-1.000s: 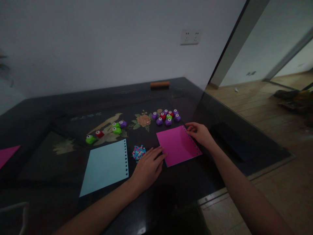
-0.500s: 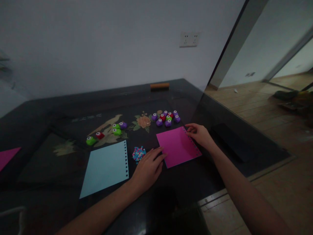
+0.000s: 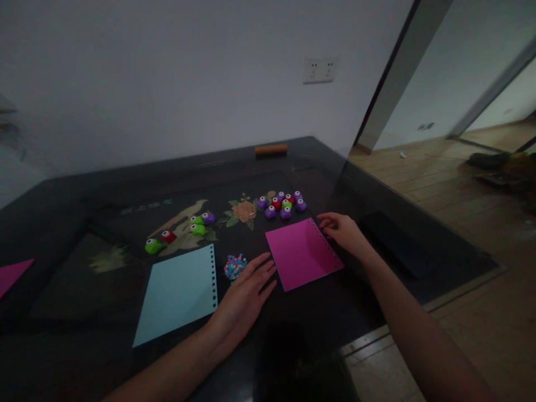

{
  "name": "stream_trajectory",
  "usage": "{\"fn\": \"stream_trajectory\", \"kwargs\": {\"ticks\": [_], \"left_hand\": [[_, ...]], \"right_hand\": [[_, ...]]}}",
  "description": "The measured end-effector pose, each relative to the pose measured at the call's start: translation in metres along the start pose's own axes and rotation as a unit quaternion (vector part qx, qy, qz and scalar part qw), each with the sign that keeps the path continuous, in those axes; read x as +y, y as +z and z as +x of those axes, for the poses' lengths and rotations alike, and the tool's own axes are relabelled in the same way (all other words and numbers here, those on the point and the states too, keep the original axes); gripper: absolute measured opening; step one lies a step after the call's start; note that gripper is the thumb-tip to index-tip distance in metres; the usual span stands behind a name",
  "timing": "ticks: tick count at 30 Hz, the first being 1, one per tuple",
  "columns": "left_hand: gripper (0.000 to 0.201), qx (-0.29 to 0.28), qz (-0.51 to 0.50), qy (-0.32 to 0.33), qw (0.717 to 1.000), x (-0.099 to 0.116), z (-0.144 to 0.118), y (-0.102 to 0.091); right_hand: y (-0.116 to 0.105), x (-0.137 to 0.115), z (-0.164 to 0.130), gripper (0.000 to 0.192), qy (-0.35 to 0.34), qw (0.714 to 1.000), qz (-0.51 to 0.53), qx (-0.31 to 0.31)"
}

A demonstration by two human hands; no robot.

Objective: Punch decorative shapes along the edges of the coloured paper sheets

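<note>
- Room: dim, plain wall at far side with a double socket [image 3: 319,70]; wood floor [image 3: 456,184] off to the right past a dark frame.
- Surface: dark glossy table [image 3: 84,223] with flower-and-bird inlay at the middle.
- Light blue sheet [image 3: 178,293] lies near-left, row of punched holes along its right edge.
- Magenta sheet [image 3: 302,252] lies right of centre, punched holes along its right edge, far-right corner slightly lifted.
- Left hand [image 3: 245,293] flat on the table, fingers spread, between the two sheets; fingertips just short of the magenta sheet's near-left edge.
- Right hand [image 3: 345,231] at the magenta sheet's far-right corner, fingers curled together on the punched edge; can't tell whether it's a true pinch.
- Cluster of small punches [image 3: 281,204], purple/red/green, just beyond the magenta sheet.
- Loose group of punches [image 3: 180,230], green/red/purple, beyond the blue sheet.
- Confetti pile [image 3: 234,266] between the sheets, just beyond the left hand.
- Orange bar [image 3: 271,149] at the far table edge.
- Another magenta scrap [image 3: 12,274] at far left.
</note>
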State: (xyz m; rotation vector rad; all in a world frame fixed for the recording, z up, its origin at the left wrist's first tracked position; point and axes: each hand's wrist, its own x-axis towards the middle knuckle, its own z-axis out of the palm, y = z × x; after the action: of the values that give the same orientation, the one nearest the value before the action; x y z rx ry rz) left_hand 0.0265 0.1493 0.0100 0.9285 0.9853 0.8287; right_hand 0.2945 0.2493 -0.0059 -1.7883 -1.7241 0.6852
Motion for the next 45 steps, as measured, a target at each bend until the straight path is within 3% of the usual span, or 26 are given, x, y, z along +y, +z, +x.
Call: {"fn": "stream_trajectory", "kwargs": {"ticks": [3, 9, 17, 21, 24, 27, 29, 32, 37, 45], "left_hand": [[0.043, -0.007, 0.008, 0.001, 1.0, 0.003, 0.001, 0.0], [0.048, -0.026, 0.139, 0.046, 0.989, 0.004, 0.003, 0.0], [0.043, -0.031, 0.065, 0.009, 0.997, 0.004, 0.002, -0.001], [0.039, -0.024, 0.104, 0.056, 0.993, 0.002, 0.002, -0.003], [0.039, -0.005, 0.273, 0.175, 0.946, -0.002, 0.003, -0.002], [0.037, -0.017, 0.45, 0.288, 0.845, -0.005, 0.004, 0.003], [0.038, -0.043, 0.526, 0.322, 0.786, -0.007, 0.005, 0.009], [0.043, -0.062, 0.597, 0.328, 0.73, -0.009, 0.009, 0.017], [0.046, -0.059, 0.643, 0.304, 0.7, -0.013, 0.017, 0.025], [0.041, -0.046, 0.643, 0.273, 0.714, -0.018, 0.019, 0.023]], "right_hand": [[0.0, -0.002, -0.001, 0.037, 0.001, 1.0, -0.007, 0.001], [0.001, -0.004, -0.003, 0.035, -0.007, 1.0, -0.014, 0.009], [0.002, -0.001, -0.002, 0.035, -0.011, 1.0, -0.009, 0.002], [0.001, -0.003, -0.002, 0.031, -0.011, 1.0, -0.011, 0.003], [0.002, -0.004, -0.003, 0.027, -0.015, 0.999, -0.028, 0.021], [0.006, -0.008, -0.003, 0.022, -0.057, 0.996, -0.051, 0.055], [0.009, -0.015, -0.003, 0.02, -0.107, 0.99, -0.068, 0.068], [0.017, -0.032, -0.002, 0.02, -0.178, 0.977, -0.109, 0.05], [0.035, -0.06, 0.004, 0.022, -0.2, 0.951, -0.234, -0.038], [0.052, -0.065, 0.01, 0.022, -0.192, 0.94, -0.279, -0.029]]}}
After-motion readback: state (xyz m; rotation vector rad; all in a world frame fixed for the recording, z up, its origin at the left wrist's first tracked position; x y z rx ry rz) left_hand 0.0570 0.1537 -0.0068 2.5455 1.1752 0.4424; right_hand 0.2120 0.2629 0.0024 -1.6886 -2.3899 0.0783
